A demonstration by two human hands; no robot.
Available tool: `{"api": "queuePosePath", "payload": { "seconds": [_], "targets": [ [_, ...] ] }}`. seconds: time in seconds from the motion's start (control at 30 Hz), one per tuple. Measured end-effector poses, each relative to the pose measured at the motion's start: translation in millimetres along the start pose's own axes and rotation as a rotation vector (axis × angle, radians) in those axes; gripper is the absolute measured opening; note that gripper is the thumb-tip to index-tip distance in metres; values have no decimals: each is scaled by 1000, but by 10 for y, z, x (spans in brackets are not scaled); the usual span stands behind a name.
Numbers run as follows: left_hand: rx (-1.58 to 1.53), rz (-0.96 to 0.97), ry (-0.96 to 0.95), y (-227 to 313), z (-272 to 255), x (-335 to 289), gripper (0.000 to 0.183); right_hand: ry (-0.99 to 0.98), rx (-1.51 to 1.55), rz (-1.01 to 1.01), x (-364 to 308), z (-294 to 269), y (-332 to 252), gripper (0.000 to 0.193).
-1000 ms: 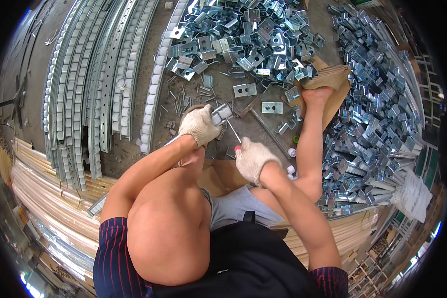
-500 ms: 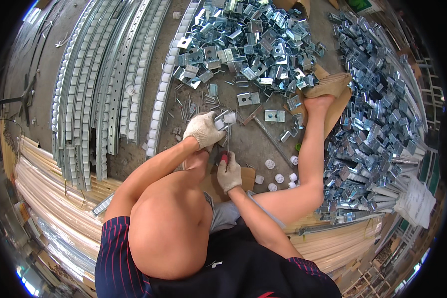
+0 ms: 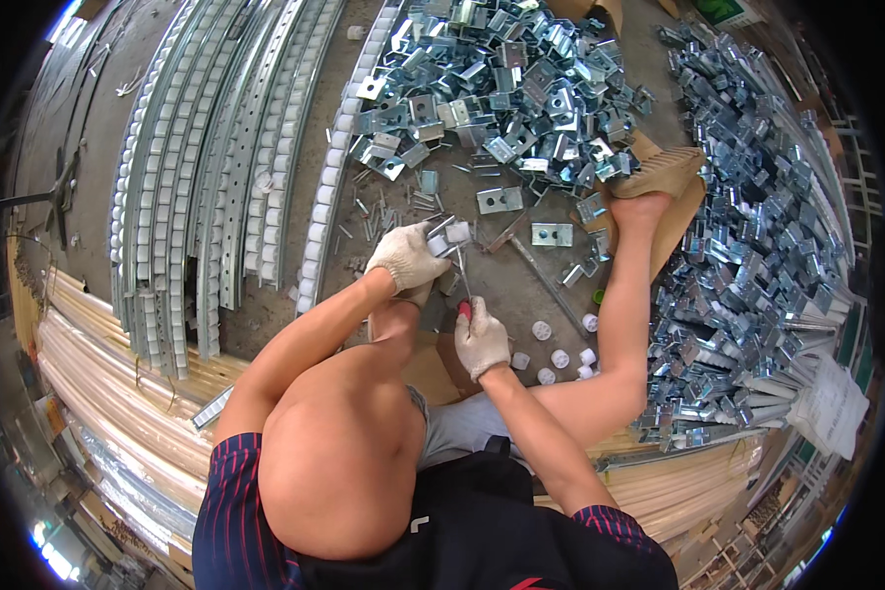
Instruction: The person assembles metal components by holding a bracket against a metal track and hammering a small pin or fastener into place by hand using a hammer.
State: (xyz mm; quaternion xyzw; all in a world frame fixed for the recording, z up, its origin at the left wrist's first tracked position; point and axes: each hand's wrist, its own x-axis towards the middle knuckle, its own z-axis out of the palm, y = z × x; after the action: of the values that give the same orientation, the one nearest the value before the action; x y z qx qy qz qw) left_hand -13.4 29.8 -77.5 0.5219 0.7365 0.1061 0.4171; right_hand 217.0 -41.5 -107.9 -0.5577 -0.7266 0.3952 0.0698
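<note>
My left hand [image 3: 404, 257], in a pale work glove, is closed around a small metal bracket [image 3: 440, 244] with a white roller [image 3: 458, 233] at its right end. My right hand [image 3: 483, 340], gloved too, grips the red handle of a screwdriver [image 3: 464, 309]. Its thin shaft slants up and left, and the tip is at the bracket near the roller; whether they touch I cannot tell. Beyond my left hand, short metal pins [image 3: 372, 213] are scattered over the floor. A hammer [image 3: 545, 278] lies right of the bracket, with loose white rollers [image 3: 542, 330] near its handle end.
A big heap of metal brackets [image 3: 501, 88] lies ahead, and another pile [image 3: 747, 246] fills the right side. Long roller tracks [image 3: 231, 167] lie at the left. My foot rests on cardboard [image 3: 680, 218] at the right. Wrapped pale tubes [image 3: 128, 364] lie lower left.
My right hand has moved to the right with the screwdriver, whose shaft now leans left instead of standing nearly straight. The left hand keeps its hold on the bracket, almost unmoved.
</note>
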Motion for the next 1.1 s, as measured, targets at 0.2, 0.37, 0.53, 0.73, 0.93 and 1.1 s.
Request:
{"api": "queuePosePath", "payload": {
  "seconds": [0.2, 0.37, 0.53, 0.73, 0.93, 1.1],
  "targets": [
    [-68, -33, -62, -84, -97, 108, 60, 91, 306, -42, 197, 366, 3, 24],
    [-91, -33, -80, -133, -76, 168, 65, 153, 500, 7, 189, 422, -95, 24],
    [-42, -96, 79, 25, -42, -22, 54, -9, 461, 111, -117, -85, -368, 24],
    [49, -132, 150, 199, 40, -129, 45, -333, 698, 467, -280, -613, -667, 28],
    [80, -98, 183, 170, 132, -121, 44, -342, 1138, 733, 54, -543, -910, 26],
    [43, -112, 125, 22, 106, -50, 57, -83, 1325, 687, 72, 40, -1166, 28]
  ]
}}
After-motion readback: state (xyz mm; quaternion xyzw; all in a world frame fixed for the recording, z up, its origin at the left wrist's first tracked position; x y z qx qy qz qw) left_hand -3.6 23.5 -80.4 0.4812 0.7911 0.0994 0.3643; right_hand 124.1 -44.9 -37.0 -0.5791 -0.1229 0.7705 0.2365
